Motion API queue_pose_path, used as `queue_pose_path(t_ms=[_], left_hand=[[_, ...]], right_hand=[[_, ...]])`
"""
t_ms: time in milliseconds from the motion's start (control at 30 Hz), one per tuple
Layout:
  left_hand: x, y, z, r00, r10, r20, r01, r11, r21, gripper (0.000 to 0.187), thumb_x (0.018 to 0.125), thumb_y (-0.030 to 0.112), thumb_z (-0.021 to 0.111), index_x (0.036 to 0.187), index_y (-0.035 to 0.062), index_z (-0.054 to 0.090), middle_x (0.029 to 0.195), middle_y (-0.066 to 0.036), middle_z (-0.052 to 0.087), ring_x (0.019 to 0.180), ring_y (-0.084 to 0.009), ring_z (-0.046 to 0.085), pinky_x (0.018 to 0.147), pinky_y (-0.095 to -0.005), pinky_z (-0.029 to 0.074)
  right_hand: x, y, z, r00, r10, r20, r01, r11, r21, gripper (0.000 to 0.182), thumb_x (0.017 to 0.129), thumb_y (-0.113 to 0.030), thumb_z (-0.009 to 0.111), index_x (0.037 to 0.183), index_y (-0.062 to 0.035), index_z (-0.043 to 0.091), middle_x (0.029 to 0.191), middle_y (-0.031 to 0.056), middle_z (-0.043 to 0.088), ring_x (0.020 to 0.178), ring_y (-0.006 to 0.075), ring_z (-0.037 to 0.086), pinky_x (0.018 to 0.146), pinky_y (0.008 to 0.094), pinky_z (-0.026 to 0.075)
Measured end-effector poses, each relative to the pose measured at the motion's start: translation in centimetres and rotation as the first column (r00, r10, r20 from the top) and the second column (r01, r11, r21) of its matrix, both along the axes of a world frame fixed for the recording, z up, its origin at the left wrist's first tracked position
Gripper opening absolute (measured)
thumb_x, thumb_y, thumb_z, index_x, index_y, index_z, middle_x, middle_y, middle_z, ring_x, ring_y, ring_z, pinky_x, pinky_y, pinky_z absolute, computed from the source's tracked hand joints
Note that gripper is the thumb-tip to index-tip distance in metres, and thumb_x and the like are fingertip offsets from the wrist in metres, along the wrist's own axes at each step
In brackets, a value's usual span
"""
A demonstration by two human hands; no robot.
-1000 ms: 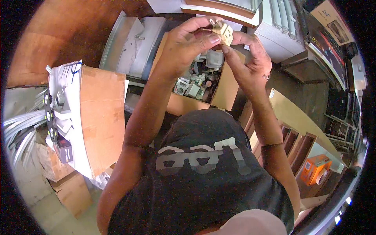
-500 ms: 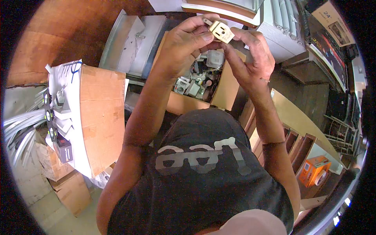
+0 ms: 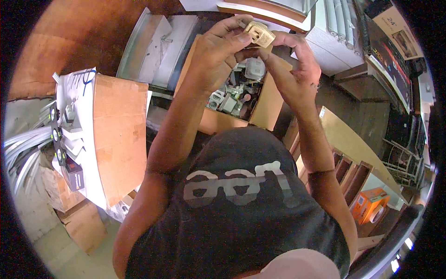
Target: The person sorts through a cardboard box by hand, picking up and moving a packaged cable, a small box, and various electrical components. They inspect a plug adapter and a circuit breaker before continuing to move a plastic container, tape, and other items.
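You held the beige plug adapter (image 3: 259, 34) up between both hands, above the open cardboard box (image 3: 260, 109) of parts. Left hand (image 3: 218, 51) pinched it; right hand's (image 3: 295, 69) fingertips steadied its underside, likely for close inspection.

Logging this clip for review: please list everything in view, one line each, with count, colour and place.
Plug adapter: one, cream, top centre, held in both hands.
Open carton: one, brown, below the hands, filled with mixed small electrical parts.
Big cardboard box: one, brown, at left.
White conduit pipes: several, far left edge.
Orange box: one, lower right on wooden shelving.
Printed carton: one, dark, upper right.
Black T-shirt: one, grey lettering, bottom centre.
Left hand: gripping the adapter.
Right hand: gripping the adapter.
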State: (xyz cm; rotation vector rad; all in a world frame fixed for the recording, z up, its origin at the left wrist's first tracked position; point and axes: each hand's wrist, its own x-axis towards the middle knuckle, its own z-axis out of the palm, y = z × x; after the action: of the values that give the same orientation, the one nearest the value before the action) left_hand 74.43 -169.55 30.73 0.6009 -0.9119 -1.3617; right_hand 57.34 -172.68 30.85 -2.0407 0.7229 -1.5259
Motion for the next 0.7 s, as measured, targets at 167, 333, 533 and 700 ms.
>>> queue_pose_path(t_ms=[167, 333, 533, 700], left_hand=[[0.0, 0.3, 0.1, 1.000, -0.024, -0.004, 0.024, 1.000, 0.015, 0.039, 0.093, 0.016, 0.055, 0.128, 0.0012, 0.047, 0.118, -0.014, 0.058, 0.106, -0.0232, 0.058, 0.092, -0.0388, 0.048], [-0.2, 0.6, 0.0, 0.991, -0.051, -0.124, 0.059, 0.996, 0.063, 0.036, 0.094, 0.019, 0.053, 0.126, 0.0033, 0.048, 0.114, -0.011, 0.059, 0.102, -0.0210, 0.060, 0.089, -0.0371, 0.050], [0.1, 1.2, -0.6, 0.970, -0.090, -0.224, 0.121, 0.984, 0.132, 0.034, 0.095, 0.021, 0.051, 0.125, 0.0056, 0.047, 0.109, -0.007, 0.060, 0.096, -0.0183, 0.062, 0.085, -0.0363, 0.053], [0.1, 1.4, -0.8, 0.964, -0.083, -0.251, 0.129, 0.976, 0.173, 0.032, 0.095, 0.020, 0.050, 0.124, 0.0057, 0.048, 0.109, -0.008, 0.060, 0.096, -0.0182, 0.063, 0.085, -0.0362, 0.054]], right_hand=[[0.2, -0.3, 0.0, 0.999, 0.033, -0.001, -0.033, 0.999, 0.038, 0.028, 0.074, -0.007, 0.076, 0.099, -0.0052, 0.065, 0.099, 0.0098, 0.067, 0.092, 0.0201, 0.064, 0.080, 0.0307, 0.051], [0.7, -0.1, 0.2, 0.996, 0.089, 0.028, -0.090, 0.995, 0.035, 0.025, 0.074, -0.007, 0.076, 0.098, -0.0051, 0.067, 0.099, 0.0089, 0.068, 0.091, 0.0198, 0.064, 0.081, 0.0307, 0.050], [1.0, 0.2, 0.2, 0.994, 0.107, 0.024, -0.108, 0.993, 0.054, 0.026, 0.074, -0.008, 0.075, 0.099, -0.0053, 0.068, 0.098, 0.0086, 0.068, 0.090, 0.0198, 0.064, 0.080, 0.0309, 0.050], [1.2, 0.5, 0.4, 0.996, 0.094, 0.008, -0.094, 0.994, 0.063, 0.026, 0.074, -0.008, 0.075, 0.099, -0.0054, 0.068, 0.096, 0.0085, 0.068, 0.089, 0.0196, 0.065, 0.080, 0.0307, 0.050]])
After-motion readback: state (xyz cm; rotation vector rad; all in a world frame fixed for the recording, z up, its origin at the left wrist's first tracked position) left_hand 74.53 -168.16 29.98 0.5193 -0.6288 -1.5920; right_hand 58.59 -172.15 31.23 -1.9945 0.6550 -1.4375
